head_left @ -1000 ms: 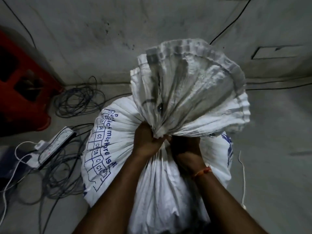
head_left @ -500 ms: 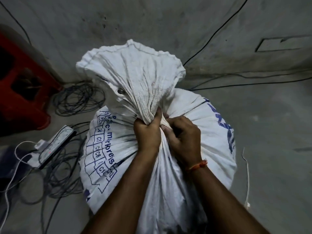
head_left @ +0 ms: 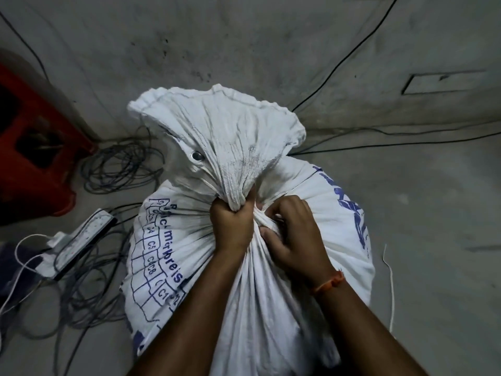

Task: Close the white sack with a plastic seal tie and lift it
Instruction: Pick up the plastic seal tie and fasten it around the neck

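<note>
Head view: the white sack (head_left: 271, 280) stands on the grey concrete floor (head_left: 420, 213), filling the middle and lower part of the picture, with blue printed lettering and a grid of boxes on its flank at about 8 o'clock from the neck. Its mouth is bunched into a tight neck, and the loose top fans out above that towards 12 o'clock, a metal eyelet (head_left: 197, 156) showing on the fan's left side.

The left hand (head_left: 233, 226) is fisted hard around the gathered neck. The right hand (head_left: 291, 234), just beside it at 3 o'clock and touching the same bunch, has its fingers curled in, pinching folds of cloth at the neck. A thin white strip (head_left: 389, 286), possibly the plastic seal tie, lies on the floor at 3 o'clock from the sack, well apart from both hands; I cannot tell for certain what it is.

By my reading, the step in hand is gathering and choking the neck; no tie is on it yet. The next move calls for one hand to keep the bunch clamped while the other frees itself to fetch the tie and loop it beneath the fist.

At 9 o'clock lie a power strip (head_left: 78, 240) amid tangled cables (head_left: 122, 164), and a red plastic stool (head_left: 32, 147) at 10 o'clock.
</note>
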`<state>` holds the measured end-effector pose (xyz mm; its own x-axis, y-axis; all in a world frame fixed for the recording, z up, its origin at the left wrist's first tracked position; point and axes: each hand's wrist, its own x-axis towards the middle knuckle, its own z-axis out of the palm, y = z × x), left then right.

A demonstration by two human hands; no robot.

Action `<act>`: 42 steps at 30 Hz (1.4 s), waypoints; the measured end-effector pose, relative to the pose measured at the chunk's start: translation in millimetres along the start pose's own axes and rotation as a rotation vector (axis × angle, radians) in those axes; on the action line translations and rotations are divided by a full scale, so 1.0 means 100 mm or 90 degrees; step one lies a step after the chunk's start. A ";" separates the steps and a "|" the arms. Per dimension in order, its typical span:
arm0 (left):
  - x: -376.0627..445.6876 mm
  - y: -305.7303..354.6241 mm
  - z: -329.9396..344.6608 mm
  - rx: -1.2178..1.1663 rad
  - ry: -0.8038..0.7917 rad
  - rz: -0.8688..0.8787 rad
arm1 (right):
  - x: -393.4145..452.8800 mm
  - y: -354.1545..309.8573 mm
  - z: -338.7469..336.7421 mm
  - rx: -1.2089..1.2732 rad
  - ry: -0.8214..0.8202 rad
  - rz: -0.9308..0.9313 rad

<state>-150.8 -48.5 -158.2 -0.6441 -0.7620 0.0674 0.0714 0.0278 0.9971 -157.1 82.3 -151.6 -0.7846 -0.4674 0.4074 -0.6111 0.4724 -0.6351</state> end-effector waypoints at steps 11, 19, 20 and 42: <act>0.18 -0.13 0.01 0.144 -0.083 0.040 | -0.01 0.08 0.12 0.092 0.007 0.076; 0.19 -0.11 0.17 0.179 -0.008 0.013 | -0.08 0.13 0.14 -0.123 -0.074 0.078; 0.20 -0.09 0.17 0.179 -0.011 0.020 | -0.09 0.10 0.16 -0.179 -0.090 0.087; 0.28 -0.22 -0.10 0.200 -0.034 -0.059 | -0.05 0.10 0.55 0.021 0.030 0.146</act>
<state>-162.6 -76.9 -178.8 -0.6761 -0.7362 -0.0305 -0.2221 0.1642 0.9611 -154.0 48.0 -196.5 -0.9068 -0.3150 0.2802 -0.4138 0.5373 -0.7349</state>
